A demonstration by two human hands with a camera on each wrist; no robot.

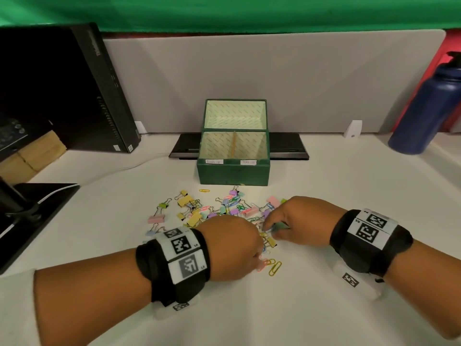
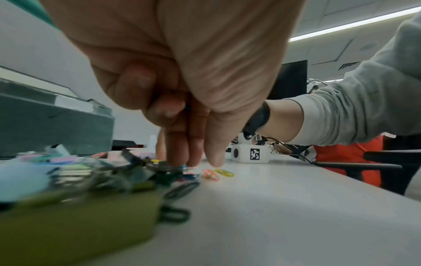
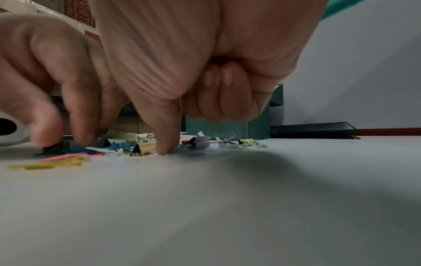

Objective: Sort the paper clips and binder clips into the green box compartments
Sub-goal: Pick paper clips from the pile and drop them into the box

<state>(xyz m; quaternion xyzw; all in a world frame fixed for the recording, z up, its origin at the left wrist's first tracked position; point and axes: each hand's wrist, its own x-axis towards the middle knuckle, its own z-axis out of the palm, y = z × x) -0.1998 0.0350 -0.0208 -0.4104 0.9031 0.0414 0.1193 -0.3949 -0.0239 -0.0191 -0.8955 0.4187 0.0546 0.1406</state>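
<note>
The green box (image 1: 233,173) stands open at the table's middle, its lid up and a divider (image 1: 234,146) splitting it into two compartments; nothing shows inside. In front lies a pile of pastel binder clips and paper clips (image 1: 212,208). Both hands work at the pile's near edge. My left hand (image 1: 258,248) (image 2: 198,162) sets two straight fingers on a blue paper clip (image 2: 184,167), thumb just apart. My right hand (image 1: 269,229) (image 3: 123,144) straddles a gold binder clip (image 3: 144,147), its thumb on the table. Pink (image 1: 263,264) and yellow paper clips (image 1: 275,268) lie nearest me.
A black computer tower (image 1: 74,83) and a monitor foot (image 1: 37,208) fill the left side. A blue water bottle (image 1: 424,103) stands at the far right. Behind the box are a flat black bar (image 1: 287,146) and a grey partition (image 1: 274,78).
</note>
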